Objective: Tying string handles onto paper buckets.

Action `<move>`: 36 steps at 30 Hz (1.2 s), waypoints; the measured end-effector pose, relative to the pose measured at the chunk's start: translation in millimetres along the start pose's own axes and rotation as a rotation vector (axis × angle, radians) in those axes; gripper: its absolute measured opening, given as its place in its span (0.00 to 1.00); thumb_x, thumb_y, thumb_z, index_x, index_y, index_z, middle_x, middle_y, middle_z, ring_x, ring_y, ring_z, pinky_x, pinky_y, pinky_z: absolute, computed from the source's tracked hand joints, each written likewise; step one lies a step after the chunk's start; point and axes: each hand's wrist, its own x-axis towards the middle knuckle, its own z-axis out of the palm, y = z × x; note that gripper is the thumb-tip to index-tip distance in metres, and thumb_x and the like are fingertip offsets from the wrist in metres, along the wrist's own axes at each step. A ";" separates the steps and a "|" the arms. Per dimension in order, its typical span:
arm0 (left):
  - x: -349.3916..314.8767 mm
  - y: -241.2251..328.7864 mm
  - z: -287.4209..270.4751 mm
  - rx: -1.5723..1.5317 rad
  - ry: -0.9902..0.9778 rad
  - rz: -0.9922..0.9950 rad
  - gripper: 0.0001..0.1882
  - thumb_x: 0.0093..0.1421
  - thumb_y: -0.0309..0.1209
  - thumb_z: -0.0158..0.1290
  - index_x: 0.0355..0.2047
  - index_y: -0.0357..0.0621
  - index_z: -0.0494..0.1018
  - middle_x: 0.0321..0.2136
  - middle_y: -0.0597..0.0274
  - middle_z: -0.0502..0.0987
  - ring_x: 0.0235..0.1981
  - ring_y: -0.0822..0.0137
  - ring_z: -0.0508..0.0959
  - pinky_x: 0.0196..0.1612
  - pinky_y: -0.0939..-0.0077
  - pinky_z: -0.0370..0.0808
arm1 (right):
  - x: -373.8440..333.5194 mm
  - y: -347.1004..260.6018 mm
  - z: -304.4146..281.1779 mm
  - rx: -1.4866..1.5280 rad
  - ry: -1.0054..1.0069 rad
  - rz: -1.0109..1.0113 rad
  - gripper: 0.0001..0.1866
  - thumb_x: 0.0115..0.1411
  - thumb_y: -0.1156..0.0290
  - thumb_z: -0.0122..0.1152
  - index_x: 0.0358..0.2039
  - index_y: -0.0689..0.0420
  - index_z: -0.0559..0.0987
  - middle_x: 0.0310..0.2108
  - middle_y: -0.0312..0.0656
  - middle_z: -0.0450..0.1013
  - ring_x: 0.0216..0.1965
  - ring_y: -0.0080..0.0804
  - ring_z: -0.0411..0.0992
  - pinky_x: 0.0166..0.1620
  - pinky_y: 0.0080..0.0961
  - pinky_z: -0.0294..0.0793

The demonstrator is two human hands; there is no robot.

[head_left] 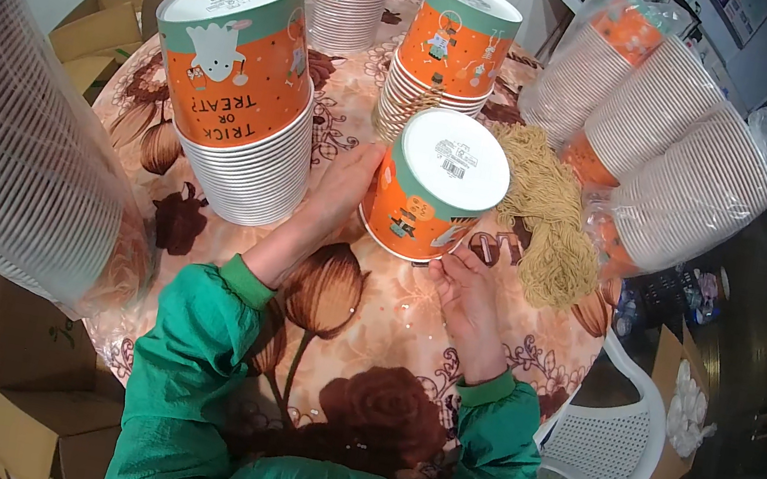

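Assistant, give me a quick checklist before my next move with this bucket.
1. Round orange, green and white paper bucket, base up: ok.
2. Left grip at its left side: ok.
3. Right grip at its near rim: ok.
4. Bucket's inside empty: cannot tell; mouth faces down.
5. Loose tan yarn bundle apart from bucket: cannot tell; they overlap in view.
6. Nearest left stack of orange, green and white buckets base up: ok.

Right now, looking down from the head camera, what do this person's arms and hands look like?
The left sleeve and right sleeve are green, loose and creased, with a slight sheen. Each ends in a snug, plain green cuff. The left hand and right hand are bare, without gloves.
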 end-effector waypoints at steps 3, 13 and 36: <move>-3.7 3.6 4.6 0.022 0.011 0.006 0.16 0.75 0.37 0.42 0.49 0.37 0.73 0.44 0.61 0.80 0.45 0.69 0.80 0.49 0.69 0.79 | -2.1 2.4 1.9 -0.070 0.009 -0.043 0.11 0.68 0.82 0.52 0.49 0.65 0.77 0.41 0.43 0.79 0.38 0.29 0.78 0.44 0.25 0.83; -18.5 27.4 25.1 0.039 -0.042 0.142 0.28 0.77 0.47 0.39 0.56 0.30 0.71 0.51 0.57 0.76 0.52 0.70 0.73 0.58 0.73 0.68 | -8.6 3.7 14.1 -0.203 -0.042 -0.101 0.14 0.69 0.80 0.51 0.53 0.64 0.77 0.41 0.42 0.79 0.36 0.27 0.79 0.42 0.24 0.83; -28.4 49.9 31.6 0.378 0.105 0.259 0.33 0.67 0.39 0.56 0.65 0.31 0.62 0.59 0.46 0.71 0.61 0.60 0.71 0.64 0.66 0.68 | -10.8 12.1 10.0 -0.757 -0.092 -0.075 0.08 0.69 0.70 0.56 0.37 0.62 0.79 0.24 0.37 0.77 0.21 0.21 0.73 0.25 0.19 0.72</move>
